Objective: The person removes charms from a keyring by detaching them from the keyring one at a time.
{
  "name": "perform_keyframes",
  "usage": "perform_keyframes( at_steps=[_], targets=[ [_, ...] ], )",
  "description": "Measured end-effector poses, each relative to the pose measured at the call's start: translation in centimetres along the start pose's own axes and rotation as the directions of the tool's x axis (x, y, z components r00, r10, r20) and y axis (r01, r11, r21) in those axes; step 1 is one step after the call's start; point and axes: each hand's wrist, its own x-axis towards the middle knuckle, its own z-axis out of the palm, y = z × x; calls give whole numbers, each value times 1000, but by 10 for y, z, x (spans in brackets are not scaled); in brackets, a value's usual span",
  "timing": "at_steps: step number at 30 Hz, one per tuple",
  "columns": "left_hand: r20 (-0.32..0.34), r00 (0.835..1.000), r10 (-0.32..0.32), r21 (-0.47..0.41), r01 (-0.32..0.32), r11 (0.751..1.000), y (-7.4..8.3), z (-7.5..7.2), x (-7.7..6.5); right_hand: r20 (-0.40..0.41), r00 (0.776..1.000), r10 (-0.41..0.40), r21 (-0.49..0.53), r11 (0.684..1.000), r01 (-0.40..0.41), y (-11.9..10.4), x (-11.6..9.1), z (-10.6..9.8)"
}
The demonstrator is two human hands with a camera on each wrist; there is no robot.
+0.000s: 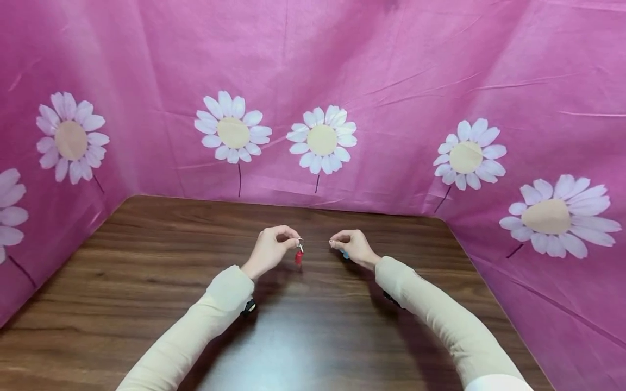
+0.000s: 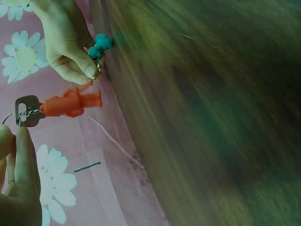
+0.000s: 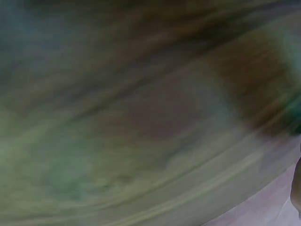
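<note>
Over the far half of the table, my left hand [image 1: 268, 250] pinches a thin metal key ring [image 2: 5, 117] between thumb and fingertips. From that ring hang a key [image 2: 34, 102] and a small red figure charm [image 1: 299, 257], which looks orange in the left wrist view. A short gap to the right, my right hand [image 1: 357, 248] pinches a gold-coloured chain [image 2: 97, 70]. A small blue charm [image 2: 99, 46] is attached to it, partly hidden behind the hand in the head view. The right wrist view catches only a sliver of hand at its right edge.
Both hands are above a dark wooden table [image 1: 313, 326]. A pink cloth [image 1: 381, 70] printed with white daisies stands around its back and sides. Dark bands show at both wrists, below the light sleeves.
</note>
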Motion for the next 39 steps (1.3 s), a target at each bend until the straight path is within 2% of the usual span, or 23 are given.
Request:
perform_keyframes(
  at_steps=[5,9,13,18,23,28,31,35,39],
  targets=[
    [-19,1000,-9,13,10,1000,-3,-1,-2,70,994,-80,-50,995,84,1,10,11],
    [-27,1000,4,5,-4,1000,-4,-3,0,74,990,-121,-74,989,126,3,17,13],
    [-21,1000,5,-7,-5,1000,-6,0,-1,78,994,-80,-84,993,87,11,14,9],
    [-6,1000,-16,-17,16,1000,-8,2,-3,164,986,-40,-74,996,52,14,8,3],
    [8,1000,-7,-4,7,1000,-8,4,0,191,981,-33,-90,995,51,13,4,-5],
    [14,1000,2,-13,-2,1000,-6,5,4,232,972,-39,-101,993,64,-10,-3,-13],
    [14,1000,-2,-27,2,1000,-5,4,3,209,977,-29,-140,988,60,-14,-5,-11],
    [16,1000,-1,-30,1,1000,-2,4,3,92,995,-24,-196,980,41,-5,-3,-11],
    [23,1000,19,-53,-18,998,2,7,6,-35,999,-38,-210,977,30,-11,-7,-20]
  ],
)
